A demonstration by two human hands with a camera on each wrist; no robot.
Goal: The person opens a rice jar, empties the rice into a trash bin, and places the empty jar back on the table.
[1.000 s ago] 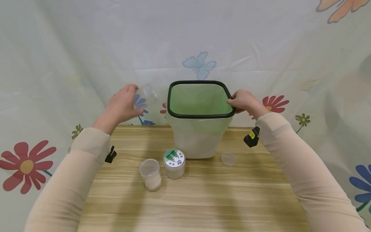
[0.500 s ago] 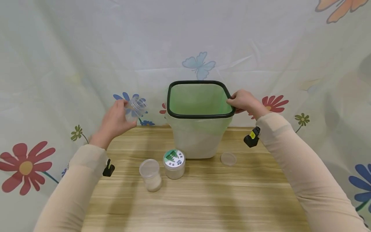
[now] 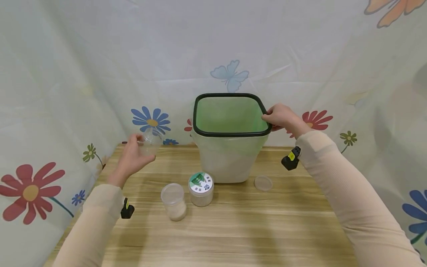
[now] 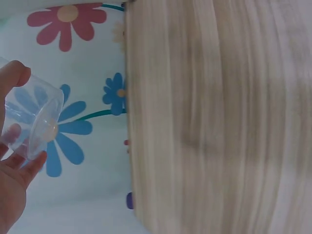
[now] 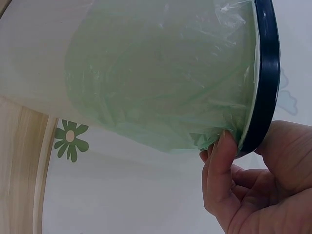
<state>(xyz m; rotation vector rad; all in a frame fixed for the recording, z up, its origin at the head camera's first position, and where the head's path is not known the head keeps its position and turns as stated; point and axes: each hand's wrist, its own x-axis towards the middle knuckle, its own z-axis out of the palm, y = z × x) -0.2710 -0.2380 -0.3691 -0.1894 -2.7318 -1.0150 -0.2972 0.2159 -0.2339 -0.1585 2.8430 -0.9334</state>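
My left hand [image 3: 131, 157] holds a clear plastic jar [image 3: 150, 144] above the back left of the table, thumb on one side and fingers on the other. In the left wrist view the see-through jar [image 4: 41, 105] lies tilted, and nothing shows inside it. At the back middle stands a whitish trash bin [image 3: 224, 163] with a black rim ring [image 3: 230, 134] and a green bag [image 3: 230, 113] lining it. My right hand [image 3: 282, 118] grips the bin's right rim. In the right wrist view, its fingers [image 5: 222, 165] pinch the bag's overhang below the ring.
In front of the bin stand a clear jar [image 3: 174, 204] with white contents and a jar with a green-and-white printed lid [image 3: 201, 182]. A clear round lid [image 3: 263, 183] lies to the bin's right. A flowered curtain [image 3: 160, 44] hangs behind the wooden table [image 3: 213, 237].
My left hand has moved down and slightly left, away from the bin, carrying the clear jar. My right hand stays on the rim, and the bin has not moved.
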